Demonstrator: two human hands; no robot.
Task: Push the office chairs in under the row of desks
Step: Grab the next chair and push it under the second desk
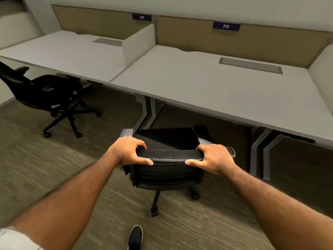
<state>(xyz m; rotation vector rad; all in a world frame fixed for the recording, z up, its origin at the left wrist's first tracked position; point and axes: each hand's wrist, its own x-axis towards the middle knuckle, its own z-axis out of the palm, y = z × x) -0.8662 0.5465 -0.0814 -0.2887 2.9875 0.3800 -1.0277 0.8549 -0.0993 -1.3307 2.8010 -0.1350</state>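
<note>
A black mesh-backed office chair [167,170] stands on the carpet just in front of the desk marked 213 [207,87], its seat short of the desk's front edge. My left hand [126,150] grips the left end of the chair's top rail, fingers curled over it. At the right end of the same rail my right hand [214,157] grips likewise. A second black office chair [45,92] stands at the left, turned sideways, partly under the desk marked 212 [72,55].
A low white divider [138,44] separates the two desks, with tan panels behind. Grey desk legs [146,109] stand between the bays and a dark panel [288,159] sits under the right desk. My shoe [135,237] is on the carpet behind the chair.
</note>
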